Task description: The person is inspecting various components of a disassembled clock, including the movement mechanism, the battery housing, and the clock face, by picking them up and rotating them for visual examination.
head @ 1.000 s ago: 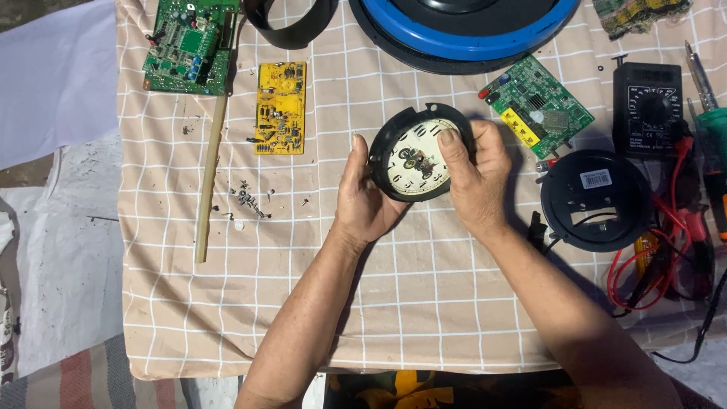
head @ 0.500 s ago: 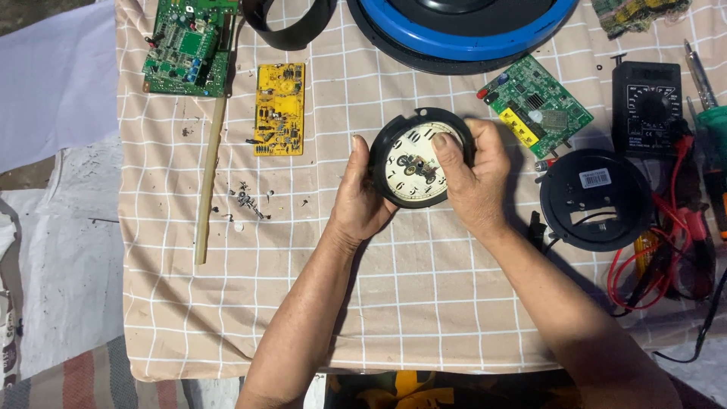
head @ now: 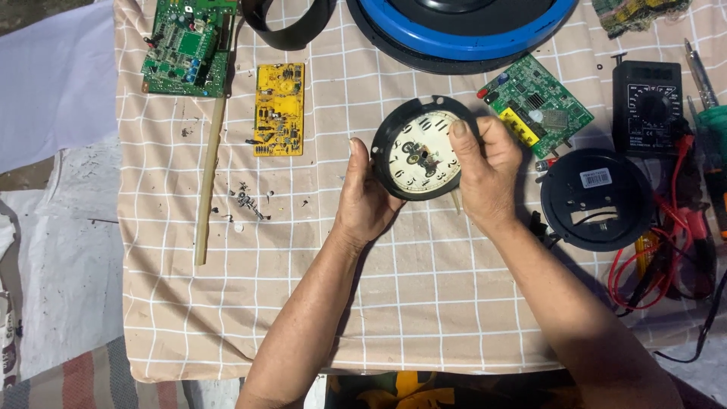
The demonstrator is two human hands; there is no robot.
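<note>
A beige checked cloth (head: pixel 424 303) covers the table, over pale sheeting on the ground. At its centre, the left hand (head: pixel 367 201) and right hand (head: pixel 485 170) clasp a round black-rimmed clock face (head: pixel 419 151), fingers curled round its rim. The blue-ringed round housing (head: pixel 466 30) is cut off at the far edge, and the clock's centre parts are hard to make out.

Above the clock (head: pixel 421 148), we see the blue ring (head: pixel 469 26) cut off by the top edge; our right hand (head: pixel 485 170) hides the clock's right rim.
</note>
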